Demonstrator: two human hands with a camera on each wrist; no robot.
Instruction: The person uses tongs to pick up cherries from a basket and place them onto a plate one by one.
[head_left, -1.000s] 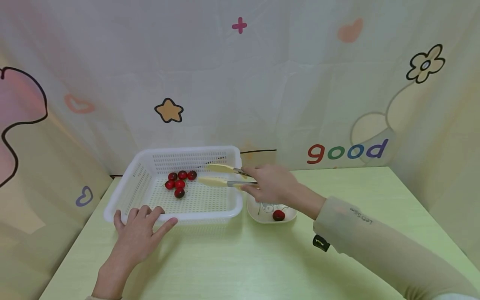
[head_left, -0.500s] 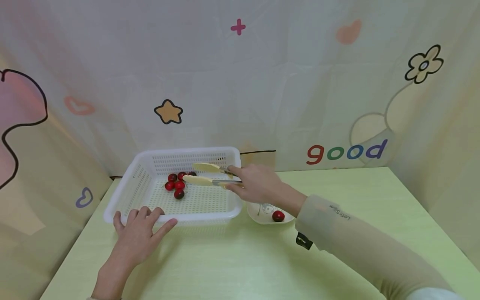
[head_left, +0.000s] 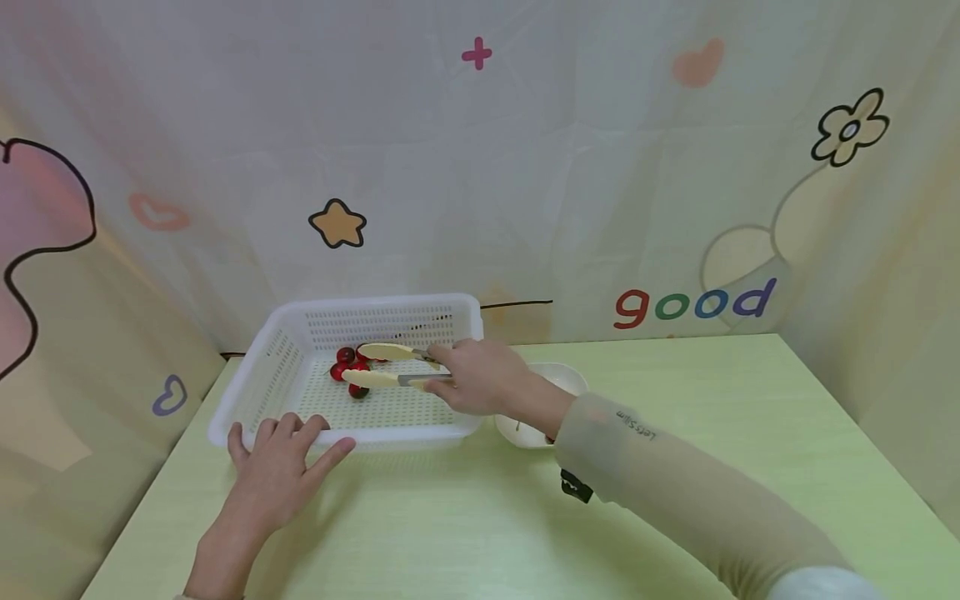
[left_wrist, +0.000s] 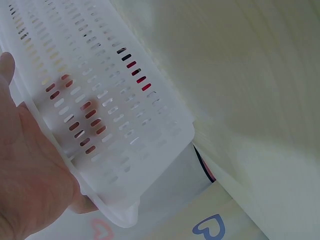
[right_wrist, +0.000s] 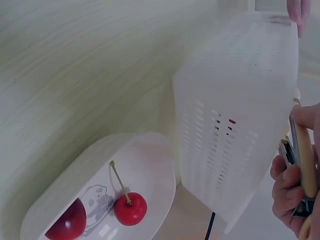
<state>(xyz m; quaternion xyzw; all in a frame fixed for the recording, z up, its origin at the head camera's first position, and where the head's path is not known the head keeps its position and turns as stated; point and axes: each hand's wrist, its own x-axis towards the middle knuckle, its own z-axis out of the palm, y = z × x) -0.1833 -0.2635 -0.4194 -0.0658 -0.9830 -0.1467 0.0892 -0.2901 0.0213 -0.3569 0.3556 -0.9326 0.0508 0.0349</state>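
My right hand [head_left: 483, 375] grips a pair of tongs [head_left: 375, 379] with pale yellow tips and metal arms. The tips stand apart inside a white perforated plastic basket [head_left: 420, 432], overlapping several dark red cherries [head_left: 345, 355] clustered there; some are partly hidden behind the tips. In the right wrist view, fingers [right_wrist: 287, 192] curl round the tongs' handle. My left hand [head_left: 273, 475] holds the basket's near rim at the front left, fingers hooked over it and thumb spread along the outside. In the left wrist view, finger shapes show through the slots.
A white dish [head_left: 566, 377] stands right of the basket, partly under my right forearm. Two cherries show in it in the right wrist view, one with a stem [right_wrist: 120, 180]. A printed curtain [head_left: 480, 167] hangs behind the pale green table [head_left: 450, 533].
My right hand has carried the tongs leftward and slightly down, bringing the tips from beside the cherries over them. The forearm now covers the cherry in the dish. My left hand stays put.
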